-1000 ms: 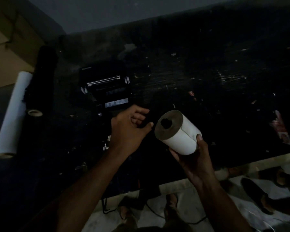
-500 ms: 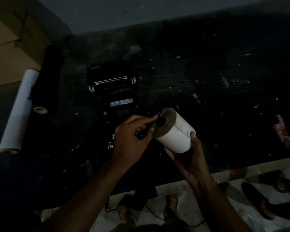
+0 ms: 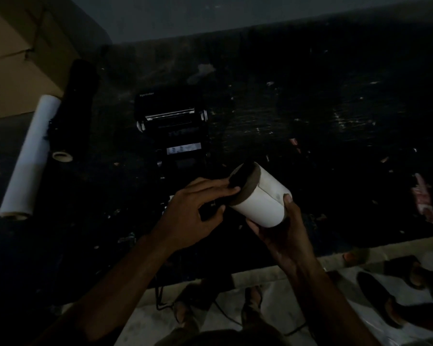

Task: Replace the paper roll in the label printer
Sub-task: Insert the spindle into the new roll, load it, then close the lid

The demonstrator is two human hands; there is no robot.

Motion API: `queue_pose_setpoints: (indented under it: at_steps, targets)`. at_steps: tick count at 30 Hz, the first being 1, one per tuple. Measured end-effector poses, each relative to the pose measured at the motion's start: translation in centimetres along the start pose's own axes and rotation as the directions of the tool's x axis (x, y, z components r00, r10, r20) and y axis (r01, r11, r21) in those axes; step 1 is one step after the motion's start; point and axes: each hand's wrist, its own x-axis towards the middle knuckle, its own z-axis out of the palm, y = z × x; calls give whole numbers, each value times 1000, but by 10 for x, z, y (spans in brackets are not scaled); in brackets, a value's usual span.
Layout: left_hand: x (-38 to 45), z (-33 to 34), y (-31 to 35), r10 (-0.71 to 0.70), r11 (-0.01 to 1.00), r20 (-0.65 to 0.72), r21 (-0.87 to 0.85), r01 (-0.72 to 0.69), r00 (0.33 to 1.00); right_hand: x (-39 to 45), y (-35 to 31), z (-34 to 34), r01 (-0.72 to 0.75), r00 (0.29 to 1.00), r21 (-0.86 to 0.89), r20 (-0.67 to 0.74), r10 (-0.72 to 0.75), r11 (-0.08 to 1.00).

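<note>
The scene is dim. A black label printer (image 3: 171, 126) stands open on the dark table (image 3: 310, 108), its lid tipped back and its roller bar showing. Just in front of it my right hand (image 3: 283, 236) grips a white paper roll (image 3: 260, 199) from below, tilted with one end up and to the left. My left hand (image 3: 198, 211) presses a black spindle piece (image 3: 240, 177) against that end of the roll, over the core.
A long white paper tube (image 3: 28, 158) and a long black roll (image 3: 75, 108) lie at the table's left. A pink wrapper (image 3: 424, 197) lies at the right. The table's near edge runs below my hands; a cable, feet and sandals show on the floor.
My left hand came from near the printer to the roll's end and now holds the black spindle piece flat on it. The roll has tilted more upright.
</note>
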Motion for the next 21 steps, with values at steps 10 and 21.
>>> queue_pose_setpoints:
  at_steps: [10, 21]
  targets:
    - [-17, 7, -6, -344, 896, 46, -281, 343, 938, 8, 2, 3, 139, 988, -215, -37, -150, 967]
    - [-54, 7, -29, -730, 530, -85, -698, 482, 678, 16, 28, 48, 359, 919, -657, 125, -374, 663]
